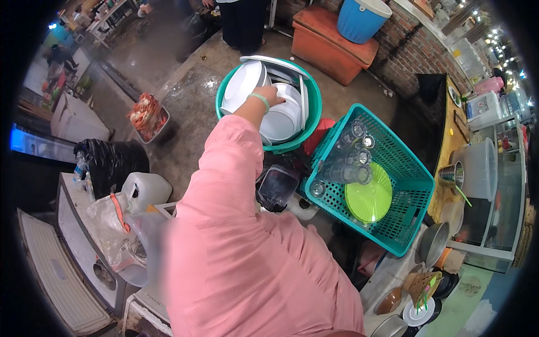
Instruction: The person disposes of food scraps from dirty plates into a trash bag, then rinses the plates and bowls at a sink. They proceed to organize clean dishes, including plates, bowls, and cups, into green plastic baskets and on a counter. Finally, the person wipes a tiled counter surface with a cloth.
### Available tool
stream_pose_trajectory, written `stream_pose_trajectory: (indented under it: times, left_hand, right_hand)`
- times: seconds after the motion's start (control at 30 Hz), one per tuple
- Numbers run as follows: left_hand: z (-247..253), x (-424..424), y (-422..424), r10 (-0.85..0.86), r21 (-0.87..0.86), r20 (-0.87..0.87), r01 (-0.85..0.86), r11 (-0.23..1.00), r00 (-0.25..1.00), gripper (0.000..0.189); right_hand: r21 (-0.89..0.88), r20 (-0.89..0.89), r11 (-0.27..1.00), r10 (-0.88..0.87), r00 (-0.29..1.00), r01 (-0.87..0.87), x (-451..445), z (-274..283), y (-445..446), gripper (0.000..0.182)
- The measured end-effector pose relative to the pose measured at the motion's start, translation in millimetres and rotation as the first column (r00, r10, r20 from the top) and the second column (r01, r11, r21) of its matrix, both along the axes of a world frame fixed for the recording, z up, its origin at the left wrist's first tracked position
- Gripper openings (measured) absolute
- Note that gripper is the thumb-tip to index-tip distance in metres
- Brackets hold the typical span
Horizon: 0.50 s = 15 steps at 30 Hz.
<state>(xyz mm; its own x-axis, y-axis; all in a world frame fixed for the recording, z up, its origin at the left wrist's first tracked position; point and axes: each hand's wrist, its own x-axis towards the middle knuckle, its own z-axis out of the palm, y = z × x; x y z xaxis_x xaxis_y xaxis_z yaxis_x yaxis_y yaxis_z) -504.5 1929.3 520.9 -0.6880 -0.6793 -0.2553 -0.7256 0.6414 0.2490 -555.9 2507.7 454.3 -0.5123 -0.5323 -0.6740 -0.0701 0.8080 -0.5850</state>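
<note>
My left hand (268, 95), with a pale green bangle at the wrist, reaches into a round green tub (317, 99). Its fingers bend down among white plates and touch them; whether they grip one cannot be told. Tilted white plates (243, 82) lean at the tub's left, and a white oval dish (276, 66) lies across its far rim. Beneath my hand are more round white plates (281, 122). My right hand is out of view. To the right, a green plastic basket (406, 168) holds several clear glasses (347, 172) and a lime green ribbed round lid or plate (369, 193).
Beyond the tub stand a person (242, 23), an orange cooler box (330, 42) and a blue bucket (362, 21). A container of orange-red scraps (148, 116), a black bag (113, 164) and a white jerrycan (148, 189) are at left. Metal pots (433, 243) line the right counter.
</note>
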Motion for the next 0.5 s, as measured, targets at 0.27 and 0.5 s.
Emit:
stream_pose_trajectory:
  times: [0.27,0.5]
  left_hand:
    - [0.0,-0.4,-13.2,-0.087,0.144,-0.058,0.095,0.985,0.995,0.068]
    - [9.4,-32.0,-46.5,-0.267,-0.018,-0.062,0.266,0.964,0.962,0.063]
  right_hand:
    - [0.012,-0.030,0.999,-0.051,0.998,0.052,-0.3,-4.9,5.4,0.023]
    - [0.148,-0.029,0.972,-0.180,0.983,0.182,25.0,-16.8,69.5,0.022]
